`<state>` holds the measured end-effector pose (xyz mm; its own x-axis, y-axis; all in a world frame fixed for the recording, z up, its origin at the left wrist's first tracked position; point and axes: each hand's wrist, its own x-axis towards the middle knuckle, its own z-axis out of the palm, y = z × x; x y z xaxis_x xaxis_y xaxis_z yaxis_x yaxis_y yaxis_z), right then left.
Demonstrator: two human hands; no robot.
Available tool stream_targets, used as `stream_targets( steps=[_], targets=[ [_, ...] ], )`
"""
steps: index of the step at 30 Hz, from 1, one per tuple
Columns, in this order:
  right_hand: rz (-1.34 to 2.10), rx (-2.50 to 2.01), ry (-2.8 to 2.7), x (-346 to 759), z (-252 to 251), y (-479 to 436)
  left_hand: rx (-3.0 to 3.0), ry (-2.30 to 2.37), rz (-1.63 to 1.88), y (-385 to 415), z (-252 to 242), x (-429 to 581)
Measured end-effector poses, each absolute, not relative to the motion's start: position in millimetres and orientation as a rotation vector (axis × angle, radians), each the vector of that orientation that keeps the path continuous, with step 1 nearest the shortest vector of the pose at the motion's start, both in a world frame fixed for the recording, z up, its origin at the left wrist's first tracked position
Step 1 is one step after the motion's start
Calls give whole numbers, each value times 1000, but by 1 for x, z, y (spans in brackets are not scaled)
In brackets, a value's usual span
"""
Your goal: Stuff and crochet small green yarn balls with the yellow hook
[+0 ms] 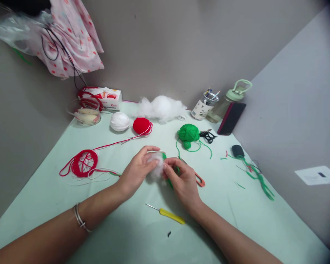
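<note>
Between my two hands is a tuft of white fibre stuffing (pixel 156 169). My left hand (pixel 139 167) is closed on it, thumb on top. My right hand (pixel 183 179) pinches at the tuft's right side, beside a small green crocheted piece (pixel 164 156) that is mostly hidden by the fingers. Whether the right fingers grip the stuffing or the green piece is hard to see. Just past my right hand lies an orange-handled tool (pixel 200 180), partly covered. Below the hands, a crochet hook (pixel 172 216) with a yellow handle rests on the table.
A large heap of stuffing (pixel 163 108) sits at the back. Around it are a white yarn ball (pixel 119 121), a red yarn ball (pixel 141 125) and a green yarn ball (pixel 188 132). Red yarn coils (pixel 84 163) lie left; green scraps (pixel 261 183) right. A phone (pixel 231 118) leans near a bottle (pixel 233 96).
</note>
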<state>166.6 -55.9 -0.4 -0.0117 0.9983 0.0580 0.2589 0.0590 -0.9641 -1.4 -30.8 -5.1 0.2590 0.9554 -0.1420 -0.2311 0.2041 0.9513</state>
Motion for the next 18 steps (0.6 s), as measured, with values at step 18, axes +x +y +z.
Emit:
stream_targets(
  steps=[18],
  targets=[
    [1206, -1307, -1559, 164, 11, -59, 1292, 1114, 923, -33, 3, -4]
  ],
)
